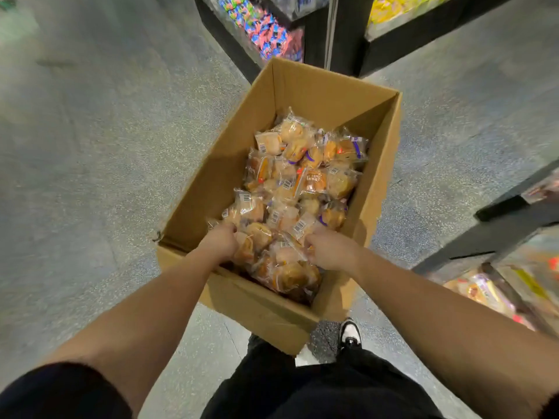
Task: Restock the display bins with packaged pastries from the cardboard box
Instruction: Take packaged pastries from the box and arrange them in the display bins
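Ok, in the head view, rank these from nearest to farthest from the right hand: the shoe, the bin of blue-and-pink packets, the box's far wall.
From the right hand:
1. Shoe, on the floor just below the hand.
2. Far wall of the cardboard box, at the box's opposite end.
3. Bin of blue-and-pink packets, beyond the box, at the top.

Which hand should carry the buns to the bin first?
Probably the right hand. Both hands grip wrapped pastries in the cardboard box, but the bin with similar packs sits on the person's right. The left hand would have to cross over.
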`<state>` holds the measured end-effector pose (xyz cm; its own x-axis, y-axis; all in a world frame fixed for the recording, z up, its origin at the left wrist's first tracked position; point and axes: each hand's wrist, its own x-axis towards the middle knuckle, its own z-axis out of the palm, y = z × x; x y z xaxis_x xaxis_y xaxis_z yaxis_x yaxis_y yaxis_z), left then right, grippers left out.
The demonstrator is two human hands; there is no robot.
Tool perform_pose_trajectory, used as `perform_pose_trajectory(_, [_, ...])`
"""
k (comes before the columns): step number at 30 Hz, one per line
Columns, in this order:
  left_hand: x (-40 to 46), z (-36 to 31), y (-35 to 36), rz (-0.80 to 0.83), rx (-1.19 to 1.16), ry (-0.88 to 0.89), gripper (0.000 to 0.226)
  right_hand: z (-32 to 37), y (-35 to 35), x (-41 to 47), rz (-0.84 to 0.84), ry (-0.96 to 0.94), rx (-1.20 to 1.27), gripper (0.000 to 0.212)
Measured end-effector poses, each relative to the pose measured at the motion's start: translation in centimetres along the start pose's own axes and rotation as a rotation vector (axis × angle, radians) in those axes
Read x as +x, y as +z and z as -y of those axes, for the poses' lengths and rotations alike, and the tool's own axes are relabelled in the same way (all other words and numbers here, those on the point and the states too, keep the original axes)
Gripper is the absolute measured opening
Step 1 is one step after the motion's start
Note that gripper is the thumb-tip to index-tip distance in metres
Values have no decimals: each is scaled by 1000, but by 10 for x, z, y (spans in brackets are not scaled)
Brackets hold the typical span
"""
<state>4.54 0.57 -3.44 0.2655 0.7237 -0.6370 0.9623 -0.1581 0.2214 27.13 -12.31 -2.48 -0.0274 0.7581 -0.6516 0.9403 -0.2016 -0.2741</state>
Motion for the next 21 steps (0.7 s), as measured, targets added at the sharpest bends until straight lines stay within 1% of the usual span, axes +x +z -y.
perform_pose_trajectory(1, [11, 3, -1, 38, 41, 32, 41, 7, 5, 7, 27, 16, -5, 27])
perform_pose_trajectory(2, [21, 5, -3, 77, 95, 61, 45, 15, 9, 14, 42, 31, -10, 31])
perform_pose_trajectory(5, [47, 13, -3, 199, 270, 136, 69, 35, 30, 31, 90, 91, -35, 65])
perform_pose_trajectory(7, [60, 17, 3, 303, 314, 157, 86, 47, 46, 34, 161, 96, -58, 77])
perform_pose_trajectory(8, [65, 18, 7, 350, 332, 153, 95, 52, 53, 35, 193, 88, -95, 78])
perform_pose_trajectory(10, [72, 18, 15, 437, 348, 123, 107, 61, 66, 36, 225, 69, -177, 73])
perform_pose_trajectory(13, [74, 11, 29, 518, 209, 8, 111, 67, 77, 42, 214, 73, -229, 65])
perform_pose_trajectory(15, [78, 7, 41, 510, 101, -90, 115, 69, 79, 47, 190, 80, -249, 64])
perform_pose_trajectory(17, [82, 3, 50, 471, 66, -139, 119, 70, 79, 51, 175, 85, -243, 61])
perform_pose_trajectory(21, [93, 1, 62, 379, -4, -222, 116, 73, 80, 55, 152, 111, -208, 61])
